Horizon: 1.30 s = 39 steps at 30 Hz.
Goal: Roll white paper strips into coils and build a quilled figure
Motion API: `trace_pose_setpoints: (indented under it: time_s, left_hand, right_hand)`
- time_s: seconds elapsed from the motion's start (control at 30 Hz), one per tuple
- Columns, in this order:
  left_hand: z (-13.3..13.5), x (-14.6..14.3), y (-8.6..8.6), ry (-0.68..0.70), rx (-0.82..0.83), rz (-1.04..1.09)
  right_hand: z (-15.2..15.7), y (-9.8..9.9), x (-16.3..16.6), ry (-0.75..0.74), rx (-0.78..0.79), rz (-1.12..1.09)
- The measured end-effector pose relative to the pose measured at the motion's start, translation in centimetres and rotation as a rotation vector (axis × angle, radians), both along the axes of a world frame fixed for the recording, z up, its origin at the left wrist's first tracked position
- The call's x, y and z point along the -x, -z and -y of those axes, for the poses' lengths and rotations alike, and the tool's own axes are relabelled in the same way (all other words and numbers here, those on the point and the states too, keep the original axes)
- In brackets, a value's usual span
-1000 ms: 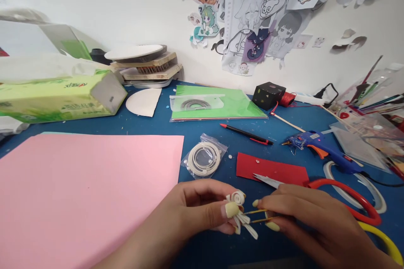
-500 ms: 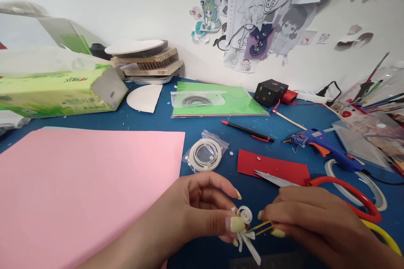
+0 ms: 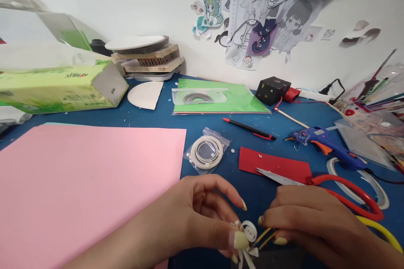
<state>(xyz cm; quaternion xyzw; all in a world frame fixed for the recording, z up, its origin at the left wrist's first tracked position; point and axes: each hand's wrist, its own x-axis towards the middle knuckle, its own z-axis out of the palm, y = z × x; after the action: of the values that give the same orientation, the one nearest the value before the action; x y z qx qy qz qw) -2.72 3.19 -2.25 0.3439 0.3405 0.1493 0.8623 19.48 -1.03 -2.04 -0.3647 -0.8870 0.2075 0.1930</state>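
At the bottom centre my left hand (image 3: 202, 222) pinches a small white rolled-paper piece (image 3: 250, 232) between thumb and fingers. Its spiral coil faces up, and narrow white strips hang below it. From the right, my right hand (image 3: 309, 214) grips yellow-gold tweezers (image 3: 265, 238), whose tips reach to the base of the coil; whether they touch it is hard to tell. Just behind my right hand lie scissors with red handles (image 3: 353, 191), their blades across a red paper strip (image 3: 274, 164).
Pink paper (image 3: 94, 176) covers the left side. Behind my hands are a bag of coiled white strips (image 3: 206, 153), a black pen (image 3: 249, 128) and a green sheet pack (image 3: 243, 101). A blue glue gun (image 3: 334, 149) lies right, a tissue pack (image 3: 53, 88) left.
The white paper piece and my left hand have moved slightly down and right in view. The coil has turned a little, and the tweezers now point more steeply down toward its base.
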Motion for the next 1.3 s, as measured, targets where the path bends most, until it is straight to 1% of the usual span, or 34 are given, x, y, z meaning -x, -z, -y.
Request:
trace_pose_setpoints:
  time_s: [0.23, 0.37, 0.5, 0.67, 0.73, 0.77, 0.87, 0.9, 0.97, 1.03, 1.07, 1.13, 1.2, 1.3]
  left_hand:
    - [0.2, -0.1, -0.2, -0.116, -0.050, 0.061]
    - [0.4, -0.2, -0.6, -0.127, -0.078, 0.028]
    - [0.5, -0.1, -0.5, -0.102, -0.080, -0.011]
    - [0.3, -0.1, -0.5, -0.137, -0.159, -0.024]
    - [0.2, -0.2, -0.9, -0.187, -0.182, -0.089]
    - [0.1, -0.3, -1.1, -0.216, -0.187, -0.126]
    - [0.0, -0.7, -1.4, -0.284, -0.167, -0.181]
    - [0.0, -0.8, -1.3, -0.291, -0.146, -0.173]
    - [0.1, -0.9, -1.1, -0.290, -0.102, -0.139]
    - [0.2, -1.0, -0.8, -0.295, -0.062, -0.104]
    - [0.3, -1.0, -0.7, -0.298, -0.045, -0.092]
    - [0.6, -1.1, -0.5, -0.297, -0.030, -0.077]
    - [0.8, -1.3, -0.3, -0.295, -0.036, -0.080]
    - [0.9, -1.6, -0.3, -0.285, -0.055, -0.108]
  right_hand:
    - [-0.1, 0.9, 0.0, 0.054, -0.040, -0.107]
    - [-0.3, 0.8, 0.2, 0.021, -0.042, -0.099]
    - [-0.4, 0.9, 0.3, -0.013, -0.009, -0.046]
    - [-0.8, 0.9, -0.2, 0.024, 0.046, -0.054]
    - [-1.0, 0.8, -0.5, 0.083, 0.063, -0.064]
    - [-1.0, 0.7, -0.6, 0.136, 0.058, -0.082]
    - [-0.9, 0.7, -0.7, 0.365, 0.039, -0.186]
    - [-0.8, 0.8, -0.6, 0.420, 0.060, -0.230]
    - [-0.5, 1.0, -0.1, 0.466, 0.146, -0.287]
    - [-0.2, 1.2, 0.5, 0.484, 0.203, -0.299]
    - [-0.1, 1.2, 0.8, 0.493, 0.201, -0.286]
    - [0.0, 1.1, 1.3, 0.494, 0.146, -0.261]
    - [0.0, 0.9, 1.7, 0.451, 0.109, -0.267]
    - [-0.3, 0.5, 1.9, 0.361, 0.104, -0.328]
